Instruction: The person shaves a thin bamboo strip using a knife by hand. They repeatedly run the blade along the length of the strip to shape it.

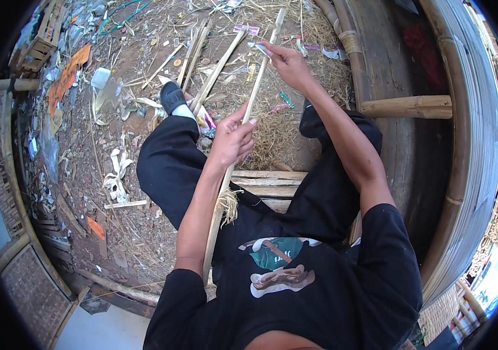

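Observation:
A long, pale bamboo strip [259, 84] runs from beside my left upper arm, across my lap, to beyond my right hand. My left hand [234, 137] is closed around its middle, above my thighs. Farther along, my right hand [287, 61] is closed with a small, bright, blade-like thing [264, 51] at its fingertips, against the strip. The handle, if any, is hidden by the fingers. A tuft of curled shavings [228, 205] sits by the strip on my lap, near my left forearm.
Several bamboo strips [219, 67] lie on the ground past my left foot. Fine shavings [272, 140] are heaped between my legs, before a slatted wooden seat [269, 182]. Litter and an orange scrap [68, 79] cover the ground at left. A bamboo post frame [406, 107] stands close at right.

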Available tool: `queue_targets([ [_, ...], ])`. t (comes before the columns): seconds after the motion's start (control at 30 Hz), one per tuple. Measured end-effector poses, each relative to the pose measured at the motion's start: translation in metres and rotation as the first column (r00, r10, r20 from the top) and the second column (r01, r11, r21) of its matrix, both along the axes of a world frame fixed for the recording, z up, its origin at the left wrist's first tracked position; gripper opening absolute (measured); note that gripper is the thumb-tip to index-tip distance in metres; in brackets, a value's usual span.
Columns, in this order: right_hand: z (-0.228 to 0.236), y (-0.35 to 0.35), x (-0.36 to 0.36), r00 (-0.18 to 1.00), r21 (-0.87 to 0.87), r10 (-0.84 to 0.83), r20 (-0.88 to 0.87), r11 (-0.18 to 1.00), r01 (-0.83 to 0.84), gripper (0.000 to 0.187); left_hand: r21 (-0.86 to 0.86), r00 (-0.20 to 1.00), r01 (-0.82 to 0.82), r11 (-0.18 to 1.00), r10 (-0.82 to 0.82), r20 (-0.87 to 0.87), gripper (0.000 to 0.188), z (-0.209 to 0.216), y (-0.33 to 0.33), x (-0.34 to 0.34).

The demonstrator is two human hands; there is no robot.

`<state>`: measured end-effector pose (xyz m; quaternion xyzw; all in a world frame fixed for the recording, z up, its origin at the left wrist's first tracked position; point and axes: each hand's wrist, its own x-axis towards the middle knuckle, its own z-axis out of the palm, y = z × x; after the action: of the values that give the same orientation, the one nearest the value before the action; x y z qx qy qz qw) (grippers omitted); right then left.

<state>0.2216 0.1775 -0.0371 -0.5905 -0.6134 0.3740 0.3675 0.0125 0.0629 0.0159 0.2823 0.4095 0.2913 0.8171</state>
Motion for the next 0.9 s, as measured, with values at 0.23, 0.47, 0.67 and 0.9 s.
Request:
queue_targets([
  [0.23, 0.011, -0.013, -0.017, 0.993, 0.034, 0.114, -0.015, 0.993, -0.113, 0.03, 0.024, 0.996, -0.059, 0.998, 0.06, -0.072, 0.056, -0.002, 0.009, -0.001],
  [0.47, 0.019, 0.002, -0.004, 0.988, 0.08, 0.022, -0.151, 0.997, -0.01, 0.033, 0.038, 0.999, -0.028, 0.999, 0.029, -0.025, 0.056, 0.003, 0.009, 0.004],
  [0.67, 0.012, 0.018, 0.013, 0.989, 0.174, -0.131, 0.065, 0.978, 0.118, 0.036, 0.026, 1.0, 0.008, 1.0, -0.008, 0.006, 0.056, 0.012, 0.008, 0.009],
  [0.9, -0.003, 0.014, 0.009, 0.996, 0.176, -0.088, -0.028, 0.98, 0.092, 0.034, 0.077, 0.998, 0.014, 0.997, -0.01, -0.061, 0.055, 0.011, 0.003, 0.007],
])
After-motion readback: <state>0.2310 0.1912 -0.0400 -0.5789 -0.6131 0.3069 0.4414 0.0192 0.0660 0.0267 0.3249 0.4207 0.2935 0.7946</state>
